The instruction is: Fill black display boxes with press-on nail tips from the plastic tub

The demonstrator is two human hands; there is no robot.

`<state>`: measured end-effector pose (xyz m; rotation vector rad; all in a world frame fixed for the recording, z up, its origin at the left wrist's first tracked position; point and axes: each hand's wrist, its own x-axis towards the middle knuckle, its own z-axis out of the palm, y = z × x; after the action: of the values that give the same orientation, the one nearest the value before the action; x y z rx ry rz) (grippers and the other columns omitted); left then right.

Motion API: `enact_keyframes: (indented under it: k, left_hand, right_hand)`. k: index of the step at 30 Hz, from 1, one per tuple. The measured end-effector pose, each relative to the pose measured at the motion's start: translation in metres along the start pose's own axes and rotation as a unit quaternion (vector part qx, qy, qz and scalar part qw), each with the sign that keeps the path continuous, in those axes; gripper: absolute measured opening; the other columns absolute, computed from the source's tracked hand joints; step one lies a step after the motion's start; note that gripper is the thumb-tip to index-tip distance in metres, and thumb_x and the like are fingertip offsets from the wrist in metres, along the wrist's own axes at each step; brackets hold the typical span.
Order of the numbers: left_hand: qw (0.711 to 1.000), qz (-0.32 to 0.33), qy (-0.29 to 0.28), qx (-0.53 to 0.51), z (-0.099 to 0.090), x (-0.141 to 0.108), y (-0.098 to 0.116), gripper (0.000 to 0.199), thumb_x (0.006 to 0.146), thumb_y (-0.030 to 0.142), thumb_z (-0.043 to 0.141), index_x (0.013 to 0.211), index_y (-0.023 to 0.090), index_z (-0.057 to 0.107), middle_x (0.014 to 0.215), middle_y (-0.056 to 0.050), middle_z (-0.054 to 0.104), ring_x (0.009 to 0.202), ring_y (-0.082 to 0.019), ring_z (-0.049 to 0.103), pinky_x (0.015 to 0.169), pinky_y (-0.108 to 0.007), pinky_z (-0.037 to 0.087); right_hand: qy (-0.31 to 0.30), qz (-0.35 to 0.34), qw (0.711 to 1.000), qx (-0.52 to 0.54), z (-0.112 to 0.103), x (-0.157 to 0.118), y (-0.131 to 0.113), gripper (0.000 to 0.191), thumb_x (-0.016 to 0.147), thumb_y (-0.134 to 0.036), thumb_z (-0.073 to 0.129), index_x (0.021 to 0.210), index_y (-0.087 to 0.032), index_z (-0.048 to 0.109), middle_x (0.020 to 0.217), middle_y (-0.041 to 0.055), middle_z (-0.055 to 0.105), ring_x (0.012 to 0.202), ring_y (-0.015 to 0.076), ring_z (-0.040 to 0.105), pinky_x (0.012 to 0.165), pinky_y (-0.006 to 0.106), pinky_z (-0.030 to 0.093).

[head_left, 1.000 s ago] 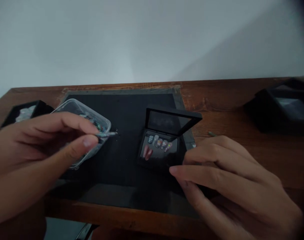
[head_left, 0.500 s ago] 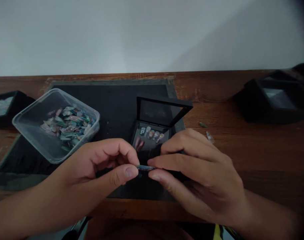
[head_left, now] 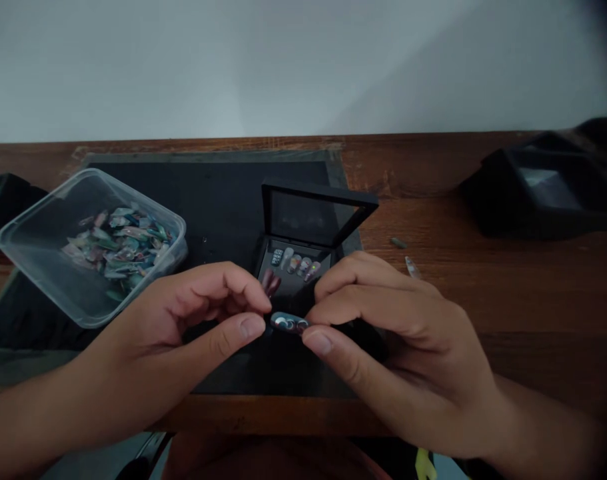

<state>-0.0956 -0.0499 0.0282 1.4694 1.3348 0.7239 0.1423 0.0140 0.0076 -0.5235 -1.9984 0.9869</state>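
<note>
A dark blue press-on nail (head_left: 287,323) with shiny silvery decoration is pinched at one end between the thumb and index finger of my right hand (head_left: 398,353). My left hand (head_left: 193,333) is just left of the nail's other end, its thumb and index finger parted with nothing between them. Behind the hands stands an opened black case (head_left: 308,280) with a clear window in its raised lid. Several decorated press-on nails (head_left: 294,264) lie in a row inside it. Two dark reddish nails (head_left: 270,283) sit at its left side, close to my left index finger.
To the left, a clear plastic tub (head_left: 43,267) holds a heap of loose nails (head_left: 126,247). Under it is a dark mat (head_left: 223,193) on the wooden table (head_left: 433,213). Two loose nails lie right of the case. Black boxes (head_left: 503,193) stand at both sides.
My left fingers have let go of the nail and moved slightly left. The right hand has turned the nail so its decorated face shows. The view has shifted slightly.
</note>
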Motion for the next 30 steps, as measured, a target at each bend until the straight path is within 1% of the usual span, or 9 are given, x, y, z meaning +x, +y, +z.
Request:
enact_keyframes:
  k: [2,4,7,12,17,19,22,24,30]
  left_hand:
    - [1.0,0.012,0.001,0.014,0.0008,0.0001,-0.0013,0.007,0.102,0.031,0.071,0.107,0.033,0.075,0.093,0.007,0.077,0.083,-0.007,0.071,0.075,-0.008,0.056]
    - [0.999,0.017,-0.015,0.024,0.002,0.0006,-0.0022,0.01,0.102,0.032,0.07,0.109,0.033,0.077,0.096,0.007,0.079,0.086,-0.008,0.073,0.077,-0.009,0.057]
    - [0.999,0.021,-0.028,0.024,0.0033,0.0018,-0.0022,0.009,0.102,0.031,0.07,0.104,0.032,0.079,0.09,0.007,0.078,0.081,-0.007,0.072,0.072,-0.01,0.056]
    - [0.999,0.018,-0.021,0.019,0.0035,0.0028,-0.0004,0.01,0.101,0.03,0.07,0.095,0.03,0.078,0.082,0.007,0.074,0.072,-0.007,0.067,0.065,-0.009,0.053]
    - [1.0,0.005,-0.015,0.027,0.0031,0.0033,-0.0013,0.015,0.102,0.037,0.068,0.093,0.028,0.077,0.085,0.004,0.076,0.072,-0.009,0.067,0.061,-0.013,0.052]
    - [0.999,0.006,-0.015,0.032,0.0038,0.0035,-0.0016,0.017,0.102,0.038,0.068,0.092,0.028,0.077,0.085,0.003,0.076,0.074,-0.01,0.069,0.061,-0.015,0.053]
    - [0.999,0.011,-0.018,0.034,0.0052,0.0038,-0.0011,0.016,0.102,0.036,0.068,0.091,0.028,0.076,0.085,0.003,0.077,0.075,-0.011,0.07,0.061,-0.016,0.053]
    - [0.999,0.01,-0.018,0.033,0.0059,0.0042,-0.0006,0.015,0.101,0.035,0.069,0.091,0.028,0.076,0.084,0.003,0.077,0.074,-0.011,0.069,0.061,-0.016,0.054]
    - [0.999,0.01,-0.037,0.015,0.0053,0.0047,0.0003,0.013,0.1,0.033,0.07,0.089,0.028,0.076,0.08,0.004,0.075,0.073,-0.011,0.069,0.063,-0.017,0.054]
  right_hand:
    - [-0.004,0.004,1.0,-0.003,0.0001,0.0005,-0.0005,0.008,0.095,-0.013,0.076,0.088,-0.016,0.075,0.079,-0.0022,0.071,0.075,0.0076,0.066,0.073,0.025,0.054]
    - [-0.013,0.006,1.0,-0.011,0.0003,0.0004,-0.0009,0.008,0.097,-0.014,0.075,0.089,-0.018,0.074,0.08,-0.002,0.072,0.075,0.0088,0.067,0.073,0.026,0.055]
    - [-0.018,0.011,1.0,-0.017,0.0005,-0.0005,-0.0008,0.009,0.097,-0.015,0.075,0.089,-0.019,0.074,0.081,-0.0016,0.072,0.076,0.0101,0.068,0.073,0.027,0.056]
    - [-0.025,0.008,0.999,-0.023,0.0014,-0.0008,0.0014,0.009,0.097,-0.016,0.075,0.089,-0.018,0.074,0.081,-0.0015,0.072,0.077,0.0094,0.068,0.075,0.026,0.055]
    - [-0.024,0.004,0.998,-0.052,0.0014,-0.0004,0.0026,0.006,0.096,-0.016,0.076,0.091,-0.018,0.073,0.084,-0.0015,0.074,0.079,0.0102,0.069,0.076,0.027,0.054]
    - [-0.022,-0.006,0.997,-0.07,0.0012,-0.0014,0.0027,0.006,0.095,-0.019,0.079,0.097,-0.019,0.073,0.088,-0.0009,0.077,0.082,0.0117,0.07,0.078,0.029,0.054]
    - [-0.02,-0.027,0.995,-0.091,0.0015,-0.0034,0.0034,0.019,0.094,-0.022,0.081,0.111,-0.019,0.073,0.097,0.0006,0.08,0.088,0.0136,0.072,0.081,0.031,0.056]
    - [-0.022,-0.036,0.994,-0.1,0.0019,-0.0043,0.0043,0.023,0.095,-0.022,0.081,0.117,-0.019,0.072,0.1,0.0004,0.08,0.091,0.0134,0.073,0.083,0.031,0.056]
    - [-0.045,-0.078,0.991,-0.103,0.0016,-0.0035,0.0055,0.017,0.098,-0.015,0.076,0.114,-0.02,0.077,0.103,0.0014,0.08,0.097,0.0116,0.074,0.087,0.029,0.057]
